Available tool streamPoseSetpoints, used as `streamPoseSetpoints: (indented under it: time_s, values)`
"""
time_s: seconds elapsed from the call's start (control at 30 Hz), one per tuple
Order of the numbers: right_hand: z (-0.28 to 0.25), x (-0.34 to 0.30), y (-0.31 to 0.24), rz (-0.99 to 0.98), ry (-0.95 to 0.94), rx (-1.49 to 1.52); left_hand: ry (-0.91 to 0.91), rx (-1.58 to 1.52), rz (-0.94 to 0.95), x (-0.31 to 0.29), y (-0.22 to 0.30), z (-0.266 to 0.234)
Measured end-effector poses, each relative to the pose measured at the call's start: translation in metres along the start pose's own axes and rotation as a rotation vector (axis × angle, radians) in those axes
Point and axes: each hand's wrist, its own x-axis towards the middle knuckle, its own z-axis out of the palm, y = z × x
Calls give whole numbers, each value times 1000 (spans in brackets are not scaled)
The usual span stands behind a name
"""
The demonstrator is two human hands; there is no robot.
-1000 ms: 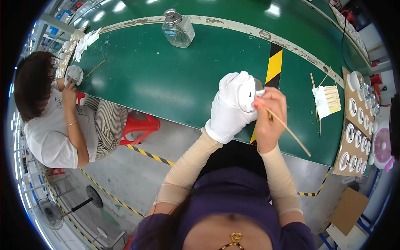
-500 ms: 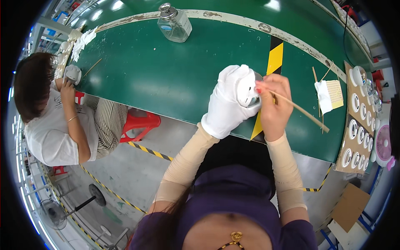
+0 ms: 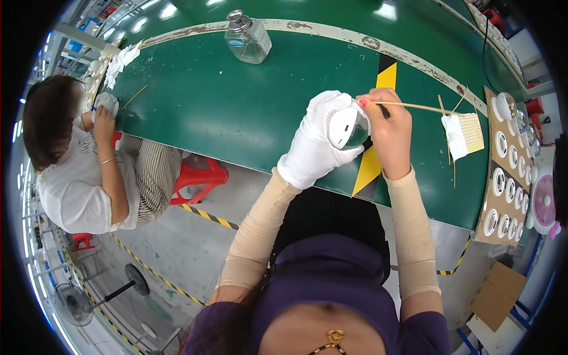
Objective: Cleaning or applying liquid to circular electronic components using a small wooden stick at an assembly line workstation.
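My left hand point(image 3: 313, 145), in a white glove, grips a small round white part with a clear dome point(image 3: 348, 126) over the near edge of the green table point(image 3: 236, 100). My bare right hand point(image 3: 390, 130) pinches a thin wooden stick point(image 3: 417, 107) that points to the right, its near end at the part. Both hands are close together, almost touching.
A clear glass bottle with a metal cap point(image 3: 247, 38) stands at the table's far side. A cardboard tray of white ring parts point(image 3: 503, 171) lies at the right, beside a white cloth and pad point(image 3: 462, 133). Another person point(image 3: 77, 160) sits at the left on a red stool point(image 3: 198, 177).
The stick has swung from slanting down-right to lying nearly level, pointing right. Both hands with the part have stayed close together over the table edge.
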Motion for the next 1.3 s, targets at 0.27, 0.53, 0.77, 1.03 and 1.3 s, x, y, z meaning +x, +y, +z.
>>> streamPoseSetpoints:
  time_s: [0.27, 0.53, 0.77, 1.03, 1.3]
  values:
    - [3, -35, -3, -178, 52, -68, 11, -5, 60, -1, -2, 3]
    - [2, -3, 2, -42, 25, -36, 26, -16, 20, -1, -2, 3]
    - [3, -29, -1, -123, 42, -33, 13, 22, 46, 0, -3, 3]
    - [5, -11, -3, -81, 45, -45, 42, 20, 63, 0, 1, 3]
    - [12, -29, -1, -186, 160, -49, 40, 78, 93, 2, 3, 3]
